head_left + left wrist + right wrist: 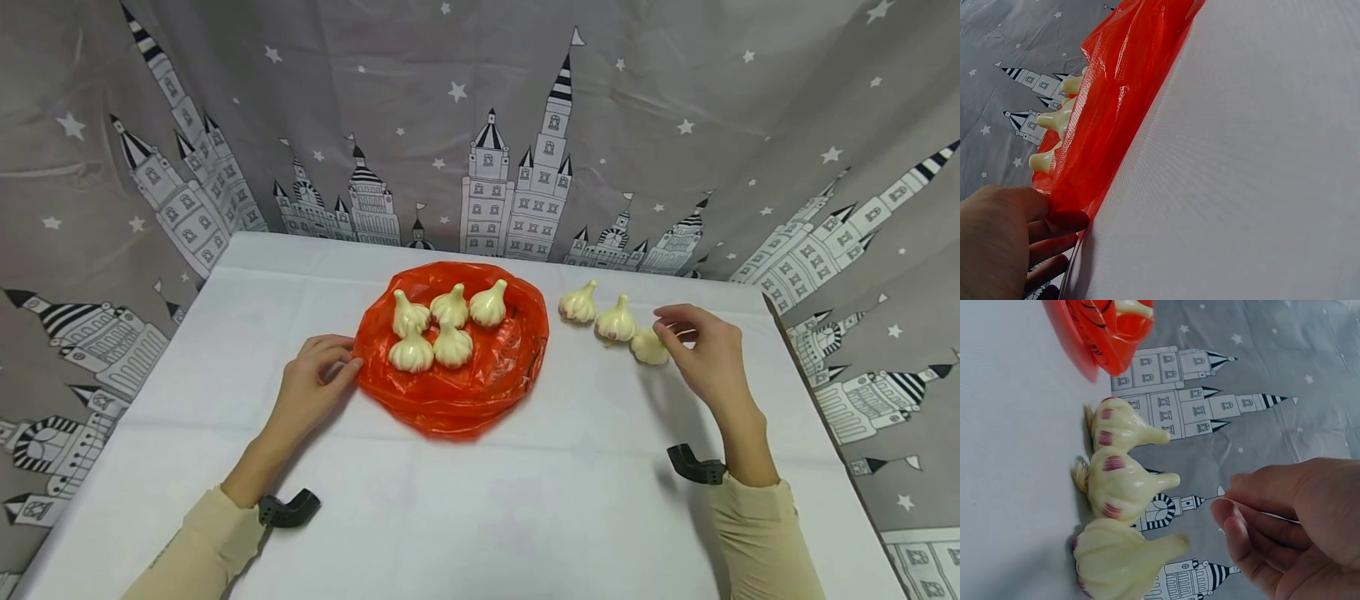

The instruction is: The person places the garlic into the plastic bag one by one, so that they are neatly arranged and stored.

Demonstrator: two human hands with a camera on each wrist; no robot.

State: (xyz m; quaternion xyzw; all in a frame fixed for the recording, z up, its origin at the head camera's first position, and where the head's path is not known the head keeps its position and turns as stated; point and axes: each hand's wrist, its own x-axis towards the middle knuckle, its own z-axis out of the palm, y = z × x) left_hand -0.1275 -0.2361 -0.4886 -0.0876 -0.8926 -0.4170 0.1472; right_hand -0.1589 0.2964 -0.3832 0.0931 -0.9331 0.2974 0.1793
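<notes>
A red plastic bag [457, 400] lies spread with its rim rolled down, and several garlic bulbs [411, 352] sit inside it. My left hand [311, 385] pinches the bag's left edge; in the left wrist view, thumb and fingers of that left hand [997, 240] meet the red plastic bag [1119, 106]. Right of the bag, three garlic bulbs [577, 303] stand in a slanting row on the cloth. Close over the nearest garlic bulb [1116, 562] hovers my right hand [708, 354], its fingers slightly bent, with a gap between fingertips and stem in the right wrist view.
A white cloth [480, 508] covers the table. Behind and around it hangs a grey curtain [420, 75] printed with castles and stars. Each wrist carries a black camera mount [288, 508]. The table's right edge [817, 400] runs beyond the right hand.
</notes>
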